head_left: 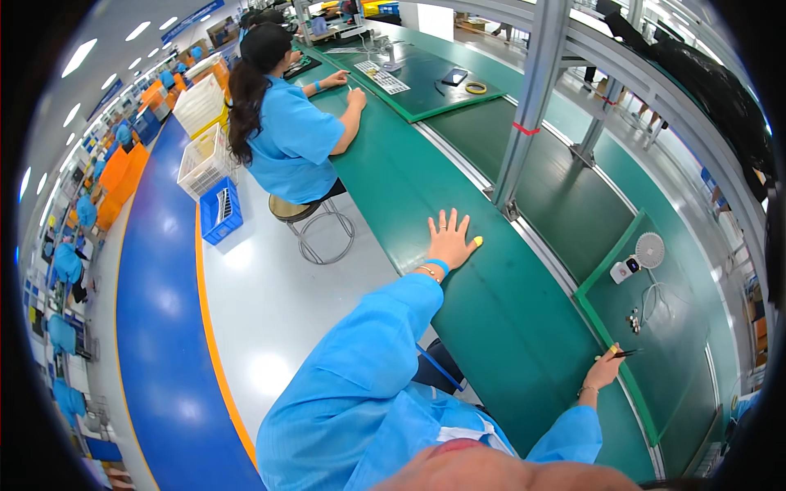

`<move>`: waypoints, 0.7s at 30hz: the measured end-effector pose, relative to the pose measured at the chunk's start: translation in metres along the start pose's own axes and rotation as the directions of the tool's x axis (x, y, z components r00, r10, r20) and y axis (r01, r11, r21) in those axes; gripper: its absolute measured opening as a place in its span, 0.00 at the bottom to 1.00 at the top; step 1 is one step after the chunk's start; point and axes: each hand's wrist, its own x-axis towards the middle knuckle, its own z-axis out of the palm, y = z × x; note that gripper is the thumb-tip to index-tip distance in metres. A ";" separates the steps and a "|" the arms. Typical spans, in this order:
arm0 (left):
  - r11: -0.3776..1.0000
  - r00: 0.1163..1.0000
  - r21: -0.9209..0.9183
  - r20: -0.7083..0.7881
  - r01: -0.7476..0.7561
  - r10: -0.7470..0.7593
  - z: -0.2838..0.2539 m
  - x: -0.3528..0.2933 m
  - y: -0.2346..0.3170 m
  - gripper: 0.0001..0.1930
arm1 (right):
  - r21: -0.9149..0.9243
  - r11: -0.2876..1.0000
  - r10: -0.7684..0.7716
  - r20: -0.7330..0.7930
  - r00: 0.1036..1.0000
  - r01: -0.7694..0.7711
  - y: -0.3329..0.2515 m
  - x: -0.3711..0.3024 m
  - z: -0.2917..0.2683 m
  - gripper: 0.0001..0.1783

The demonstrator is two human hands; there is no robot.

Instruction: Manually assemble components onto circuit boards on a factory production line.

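My left hand (449,241) lies flat on the green bench top (483,303), fingers spread and nothing in it. A yellow cover sits on its thumb tip, and a blue band circles the wrist. Off to the right, my right hand (603,373) pinches dark, thin tweezers (629,353) near the raised green edge of a mat. The tips of the tweezers point right, over the mat. Beyond them on the mat lies a small cluster of little parts (633,321), too small to make out. A white round-headed fan (649,250) stands farther back, with a pale cable (653,303) beside it.
A metal post (532,114) with red tape rises from the bench. At the far left a co-worker (286,123) in blue sits on a stool (295,210). A phone (455,77) and a yellow tape roll (476,87) lie on the far mat. Crates (221,211) stand on the floor.
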 end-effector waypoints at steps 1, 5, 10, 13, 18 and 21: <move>1.000 1.000 -0.001 0.002 -0.001 0.001 -0.001 0.001 0.001 0.35 | 0.085 0.996 -0.025 -0.034 0.999 0.027 0.005 0.002 0.003 0.24; 1.000 1.000 0.017 0.028 0.010 -0.011 -0.005 0.001 0.001 0.35 | 0.192 0.978 -0.068 -0.094 0.993 0.085 0.012 0.004 0.006 0.21; 1.000 0.999 0.025 0.045 0.006 -0.007 -0.003 0.001 0.004 0.35 | 0.160 0.982 -0.090 -0.066 0.994 0.100 0.011 0.002 0.004 0.19; 1.000 1.000 0.018 0.016 0.007 -0.007 0.000 -0.002 0.003 0.35 | 0.063 0.995 -0.084 0.006 0.996 0.084 0.012 0.003 -0.001 0.19; 1.000 1.000 0.019 0.002 0.001 -0.001 0.002 -0.004 0.004 0.34 | 0.033 0.997 -0.074 -0.010 0.997 0.074 0.016 0.001 -0.001 0.21; 0.999 0.998 0.038 -0.048 -0.026 0.028 0.010 -0.002 0.001 0.34 | -0.074 0.997 -0.022 -0.022 1.000 0.021 0.006 0.001 -0.003 0.24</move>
